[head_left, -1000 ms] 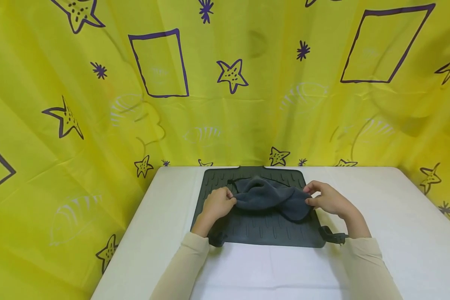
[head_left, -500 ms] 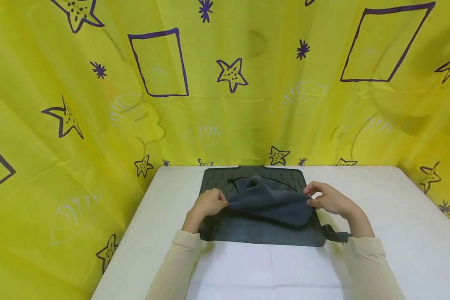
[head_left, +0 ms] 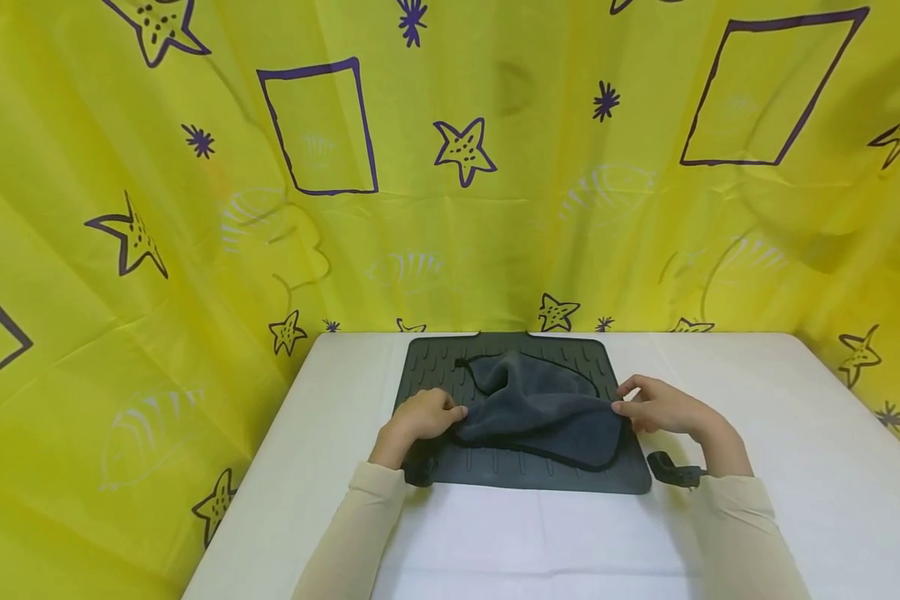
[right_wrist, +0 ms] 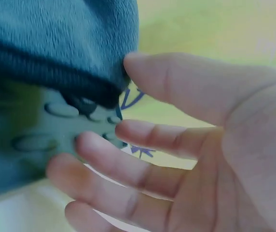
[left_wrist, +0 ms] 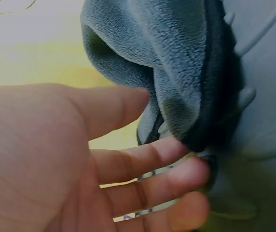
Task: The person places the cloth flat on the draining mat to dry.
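A dark grey-blue fleecy cloth with a black edge binding lies rumpled on a dark ribbed mat. My left hand is at the cloth's front left corner. In the left wrist view its thumb and index finger lie on either side of the cloth's folded end. At the right edge is my right hand. In the right wrist view its thumb touches the cloth's corner, while the other fingers are spread below, apart from the cloth. The cloth's back half is folded and bunched.
The mat sits on a white table against its back edge. A yellow curtain printed with stars and squares encloses the back and sides. Black wrist straps show under both forearms.
The cloth's front part has spread flatter and come closer over the mat. My left hand went left, then slightly back right and down. My right hand has lowered a little, its fingers loosening.
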### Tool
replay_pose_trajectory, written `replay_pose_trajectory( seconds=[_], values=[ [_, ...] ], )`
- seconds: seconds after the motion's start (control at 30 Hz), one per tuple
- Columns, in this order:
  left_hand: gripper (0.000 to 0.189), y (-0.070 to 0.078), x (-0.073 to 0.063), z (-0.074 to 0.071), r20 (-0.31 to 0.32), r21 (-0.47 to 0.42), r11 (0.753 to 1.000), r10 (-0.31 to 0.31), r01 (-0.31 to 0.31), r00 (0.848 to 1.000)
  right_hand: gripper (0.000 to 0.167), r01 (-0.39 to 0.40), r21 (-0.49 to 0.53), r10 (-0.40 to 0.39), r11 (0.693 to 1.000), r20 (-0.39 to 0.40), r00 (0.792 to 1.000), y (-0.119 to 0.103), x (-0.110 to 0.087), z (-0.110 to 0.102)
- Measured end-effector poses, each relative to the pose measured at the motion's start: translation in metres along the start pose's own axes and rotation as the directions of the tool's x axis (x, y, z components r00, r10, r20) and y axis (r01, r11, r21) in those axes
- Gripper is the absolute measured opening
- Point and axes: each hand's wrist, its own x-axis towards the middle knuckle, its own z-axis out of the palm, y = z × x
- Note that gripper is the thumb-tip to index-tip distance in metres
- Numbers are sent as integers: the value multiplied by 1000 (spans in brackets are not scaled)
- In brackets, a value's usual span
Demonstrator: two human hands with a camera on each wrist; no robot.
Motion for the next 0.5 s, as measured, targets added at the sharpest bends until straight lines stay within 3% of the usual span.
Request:
replay_pose_trajectory(
  seconds=[0.13, 0.27, 0.5],
  values=[
    [24, 2, 5, 5, -42, 17, 1000, 11, -10, 999, 53, 19, 8, -20, 1000, 62, 998, 5, -2, -3],
    [15, 3, 8, 12, -77, 33, 999, 3, -1, 997, 54, 86, 53, -92, 995, 126, 988, 6, -3, -1],
    [10, 6, 8, 19, -110, 52, 999, -2, 8, 994, 51, 118, 70, -127, 990, 139, 982, 2, 0, 7]
  ],
)
